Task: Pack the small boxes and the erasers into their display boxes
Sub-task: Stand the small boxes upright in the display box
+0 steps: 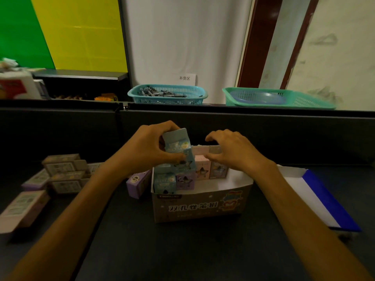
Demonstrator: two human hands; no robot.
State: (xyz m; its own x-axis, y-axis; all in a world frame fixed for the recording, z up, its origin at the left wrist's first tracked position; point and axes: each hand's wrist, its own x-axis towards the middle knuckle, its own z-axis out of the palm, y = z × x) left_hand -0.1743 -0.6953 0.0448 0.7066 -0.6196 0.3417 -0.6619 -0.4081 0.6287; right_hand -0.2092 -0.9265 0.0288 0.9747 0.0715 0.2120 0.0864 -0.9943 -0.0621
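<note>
Gripping a blue small box [178, 148] above the display box [199, 203], the left hand [149, 148] hides its lower edge. The right hand [233, 151] curls over the packed boxes [203, 169] at the back; whether it holds anything cannot be told. Blurred loose boxes [60, 171] lie left.

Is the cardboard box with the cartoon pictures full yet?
Not yet. The printed cardboard display box holds some small pastel boxes on its left and back, but its white floor still shows bare on the right.
</note>
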